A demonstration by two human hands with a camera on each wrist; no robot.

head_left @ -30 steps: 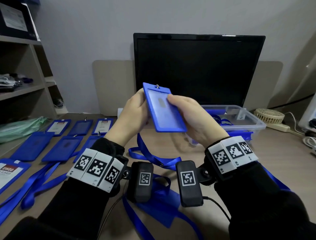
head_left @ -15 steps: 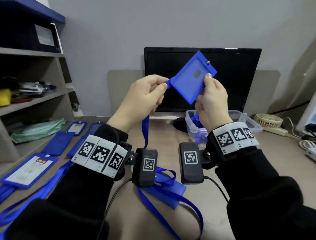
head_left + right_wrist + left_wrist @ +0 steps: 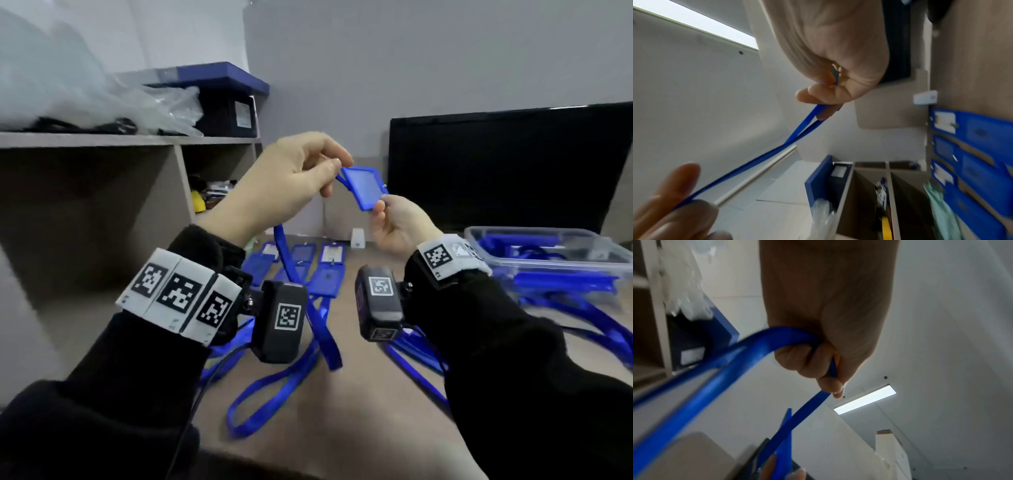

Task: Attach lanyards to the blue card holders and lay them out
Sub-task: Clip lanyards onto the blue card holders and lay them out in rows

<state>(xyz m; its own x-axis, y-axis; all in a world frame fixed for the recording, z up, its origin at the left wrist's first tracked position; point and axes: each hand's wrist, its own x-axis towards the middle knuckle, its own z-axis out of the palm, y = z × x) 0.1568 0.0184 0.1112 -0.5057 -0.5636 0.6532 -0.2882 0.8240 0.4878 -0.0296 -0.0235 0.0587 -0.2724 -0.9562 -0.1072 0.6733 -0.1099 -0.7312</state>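
Observation:
I hold a blue card holder (image 3: 363,186) up in the air before the monitor. My left hand (image 3: 334,171) grips the blue lanyard (image 3: 284,255) right at the holder's top edge, fingers curled round the strap (image 3: 760,350). The strap hangs down past my left wrist to a loop over the table. My right hand (image 3: 380,204) pinches the holder's lower corner. In the right wrist view the holder (image 3: 740,172) shows edge-on as a thin blue line between my right fingers (image 3: 676,191) and the left hand (image 3: 828,53). The clip itself is hidden.
Several blue card holders (image 3: 298,263) lie in rows on the table at the left, below the shelf unit (image 3: 102,138). A clear plastic box (image 3: 548,253) of blue lanyards stands at the right. Loose lanyards (image 3: 267,404) lie near the front. A black monitor (image 3: 507,164) stands behind.
My head has turned left and both hands have moved left with the holder. The right hand's pinch has gone from the holder's clip end to its lower corner; the strap swings loose.

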